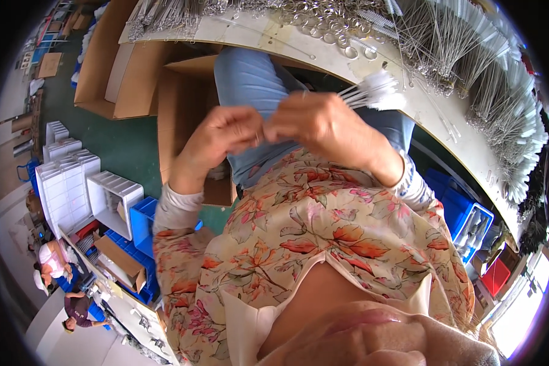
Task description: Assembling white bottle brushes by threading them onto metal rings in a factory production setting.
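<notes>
My right hand (317, 125) is closed around a bundle of thin wire brushes (381, 91), whose white bristle tips stick out to the right. Close against its fingertips, my left hand (229, 135) is closed in a pinch. Both hands are above my lap, and their fingers are slightly smeared by motion. What lies between the left fingertips is too small and blurred to make out. On the pale worktable (430, 113) just beyond, metal split rings (332, 27) lie in a heap. Large piles of wire brushes (451, 46) with looped wire ends cover its far and right sides.
Open cardboard boxes (143, 79) stand at the left, below the table edge. Farther left are stacked white crates (73, 186) and blue crates (143, 226). A blue bin (470, 232) stands under the table at right. Two people (73, 299) are at a distant bench, lower left.
</notes>
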`<state>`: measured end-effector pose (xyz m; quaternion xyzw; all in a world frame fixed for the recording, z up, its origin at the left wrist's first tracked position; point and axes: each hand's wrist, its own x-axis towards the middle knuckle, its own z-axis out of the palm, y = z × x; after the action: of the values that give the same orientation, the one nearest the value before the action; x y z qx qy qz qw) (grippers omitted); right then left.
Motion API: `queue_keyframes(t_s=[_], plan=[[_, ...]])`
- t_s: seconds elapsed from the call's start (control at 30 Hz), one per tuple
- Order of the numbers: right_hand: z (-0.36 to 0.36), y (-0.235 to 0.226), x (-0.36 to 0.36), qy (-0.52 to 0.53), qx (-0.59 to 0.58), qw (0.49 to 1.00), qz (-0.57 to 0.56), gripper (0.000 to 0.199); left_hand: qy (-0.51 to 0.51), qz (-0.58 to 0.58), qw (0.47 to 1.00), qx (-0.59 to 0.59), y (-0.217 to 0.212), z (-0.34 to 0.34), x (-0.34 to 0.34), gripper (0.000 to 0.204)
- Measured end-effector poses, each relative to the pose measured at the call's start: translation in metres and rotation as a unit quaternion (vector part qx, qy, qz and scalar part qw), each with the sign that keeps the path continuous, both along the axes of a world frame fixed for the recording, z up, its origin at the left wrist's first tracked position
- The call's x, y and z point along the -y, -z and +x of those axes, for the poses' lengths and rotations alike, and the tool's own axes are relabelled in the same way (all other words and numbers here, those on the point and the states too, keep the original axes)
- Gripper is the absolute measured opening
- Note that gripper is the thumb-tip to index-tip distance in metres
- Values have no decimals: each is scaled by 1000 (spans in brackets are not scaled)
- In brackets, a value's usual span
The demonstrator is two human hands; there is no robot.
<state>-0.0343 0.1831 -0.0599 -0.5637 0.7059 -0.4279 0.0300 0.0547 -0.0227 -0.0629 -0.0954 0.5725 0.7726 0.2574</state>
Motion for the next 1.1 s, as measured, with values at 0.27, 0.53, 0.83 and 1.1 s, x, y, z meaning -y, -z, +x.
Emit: queue_keyframes(t_s=[0.27,0.53,0.83,1.1], plan=[[13,-1,-32,138,-12,990,-5,28,-63,300,951,31,21,-20,-44,15],[-11,4,-65,346,157,923,-53,8,-63,-421,715,-554,19,-56,-96,6],[6,-21,-50,145,406,885,-173,29,-42,-436,593,-676,65,-158,-18,16],[-5,-55,-15,120,290,938,-145,24,-113,79,900,-414,-2,-64,-60,33]])
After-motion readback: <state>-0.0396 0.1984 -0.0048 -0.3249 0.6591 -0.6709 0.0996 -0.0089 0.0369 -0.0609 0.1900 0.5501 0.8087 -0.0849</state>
